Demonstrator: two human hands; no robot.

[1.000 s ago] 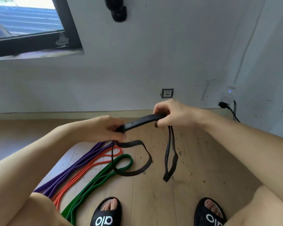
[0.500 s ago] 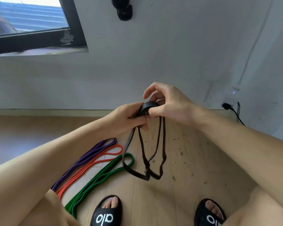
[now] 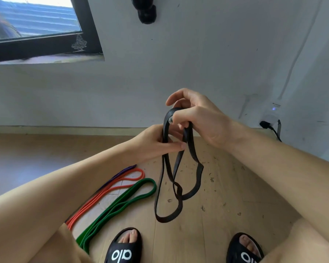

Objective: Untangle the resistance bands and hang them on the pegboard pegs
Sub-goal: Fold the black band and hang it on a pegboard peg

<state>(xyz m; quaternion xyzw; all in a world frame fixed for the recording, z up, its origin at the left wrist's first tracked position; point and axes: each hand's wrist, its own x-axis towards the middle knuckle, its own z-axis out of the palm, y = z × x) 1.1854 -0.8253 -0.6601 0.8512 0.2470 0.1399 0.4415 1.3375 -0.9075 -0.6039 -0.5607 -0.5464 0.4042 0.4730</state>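
You stand on a pale wooden floor [image 3: 235,186] speckled with small dark bits of debris, most of them on the right half near your hands. At the far edge the floor meets a low skirting board and a plain white wall [image 3: 198,63]. A dark-framed window [image 3: 46,35] sits at the far left of that wall, a black fitting [image 3: 146,12] sticks out of it near the top centre, and at the far right a white plug unit [image 3: 272,114] with a small blue light has a black cable running down from it.

On the floor to the left lie three bands side by side: a purple band [image 3: 122,171] farthest left and mostly hidden by your left forearm, an orange band [image 3: 110,188] next to it, and a green band [image 3: 122,202] nearest the centre. Your black slides [image 3: 122,251] show at the near edge.

Your right hand [image 3: 199,120] has its grip closed over the top of the black band [image 3: 167,205], which hangs in crossing, twisted loops down toward the floor. Your left hand [image 3: 158,143] pinches one strand just below, fingers flat against it
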